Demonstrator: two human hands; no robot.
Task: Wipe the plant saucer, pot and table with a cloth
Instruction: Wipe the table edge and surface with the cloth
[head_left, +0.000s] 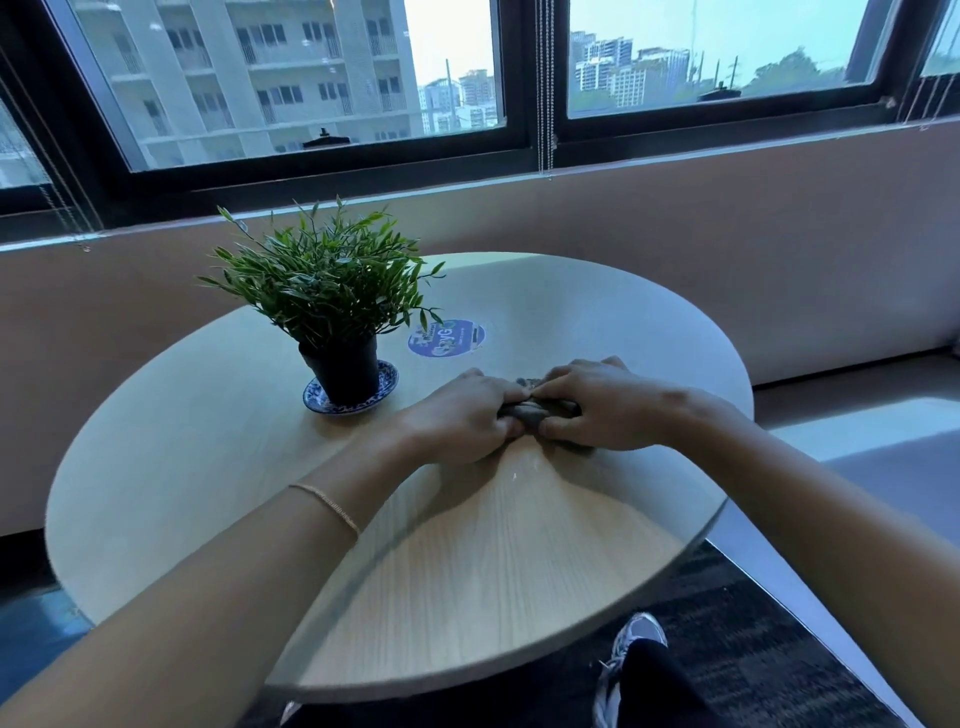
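A round light-wood table (467, 561) fills the view. At its middle my left hand (460, 418) and my right hand (602, 405) lie side by side, both gripping a bunched grey cloth (527, 410) that rests on the tabletop; the hands hide most of it. To the left stands a black pot (345, 374) with a green leafy plant (324, 275), upright on a blue patterned saucer (387, 376). The saucer is about a hand's width from my left hand.
A round blue sticker (447, 339) lies on the table just beyond my hands. A wall and a window ledge (675, 171) run behind the table. My shoe (623, 660) and dark carpet show below the table's near right edge.
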